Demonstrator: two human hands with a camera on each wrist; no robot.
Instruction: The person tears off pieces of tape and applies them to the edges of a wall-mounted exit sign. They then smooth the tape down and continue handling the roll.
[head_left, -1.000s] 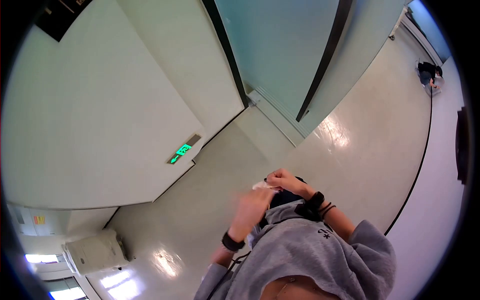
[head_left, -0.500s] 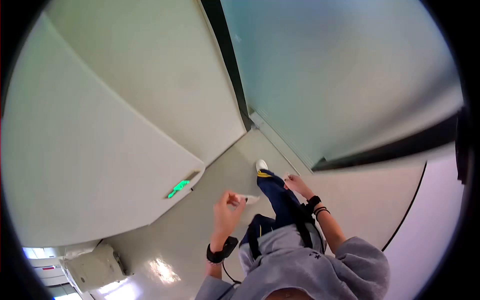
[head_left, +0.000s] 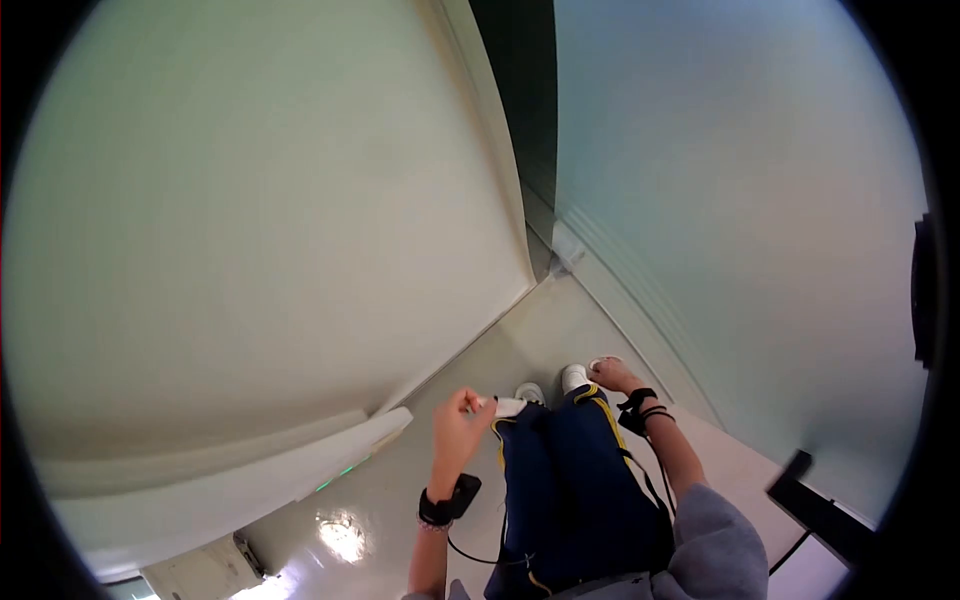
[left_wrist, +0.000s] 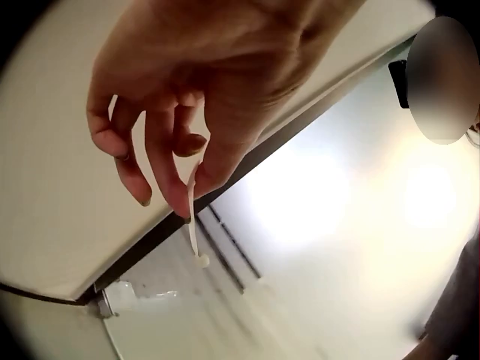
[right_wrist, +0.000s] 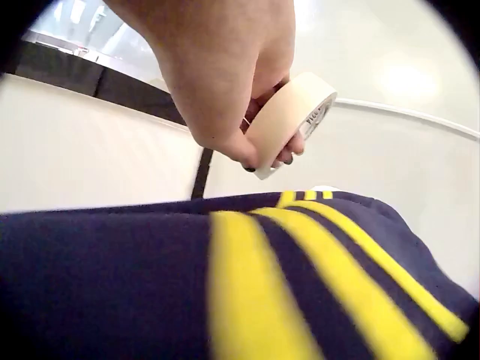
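Between thumb and index finger, my left hand (left_wrist: pixel 217 82) pinches a short pale strip of tape (left_wrist: pixel 194 217) that hangs down in the left wrist view. In the head view that hand (head_left: pixel 458 432) is left of the knees, the strip (head_left: pixel 508 407) pointing right. My right hand (right_wrist: pixel 232 75) grips a cream roll of tape (right_wrist: pixel 289 120), fingers through its core, above a navy trouser leg with yellow stripes (right_wrist: pixel 300 277). The head view has the right hand (head_left: pixel 614 374) beside the right shoe (head_left: pixel 574 378), with the roll mostly hidden.
A pale wall panel (head_left: pixel 280 200) rises at the left and a frosted glass panel (head_left: pixel 740 200) at the right. They meet near a small clear piece (head_left: pixel 567 248) at the floor corner. A dark handle (head_left: pixel 820 510) is at lower right.
The hands were together, then came apart, the left with a strip and the right with the roll. The view has moved closer to the wall and glass, and both shoes now show.
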